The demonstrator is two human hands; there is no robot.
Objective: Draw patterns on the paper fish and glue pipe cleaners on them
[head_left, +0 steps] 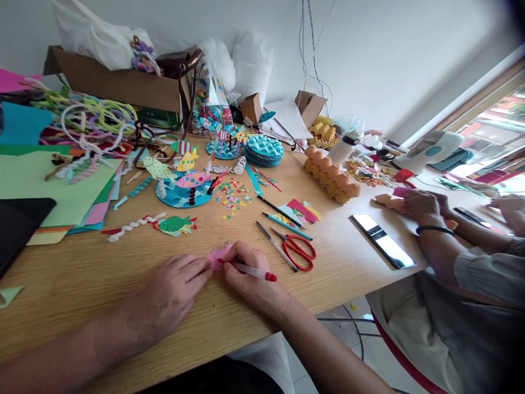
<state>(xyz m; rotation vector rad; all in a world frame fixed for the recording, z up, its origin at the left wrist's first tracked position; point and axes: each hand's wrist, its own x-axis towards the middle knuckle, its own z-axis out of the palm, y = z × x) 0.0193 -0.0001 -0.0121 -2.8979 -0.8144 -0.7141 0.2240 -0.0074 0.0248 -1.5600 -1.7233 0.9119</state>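
My left hand (170,290) lies flat on the wooden table (102,273), its fingertips pressing down a small pink textured paper piece (219,256). My right hand (250,276) grips a pen with a red cap (256,272), its tip on the pink piece. Red-handled scissors (298,249) and two pens lie just right of my hands. A green paper fish (175,224) and a blue plate craft with paper fish (184,189) sit farther back.
Coloured paper sheets (53,186) and pipe cleaners (86,120) fill the left. A cardboard box (118,82) stands at the back. Another person's hands (422,208) work on orange paper at right, beside a phone (383,241) and an orange egg tray (332,175).
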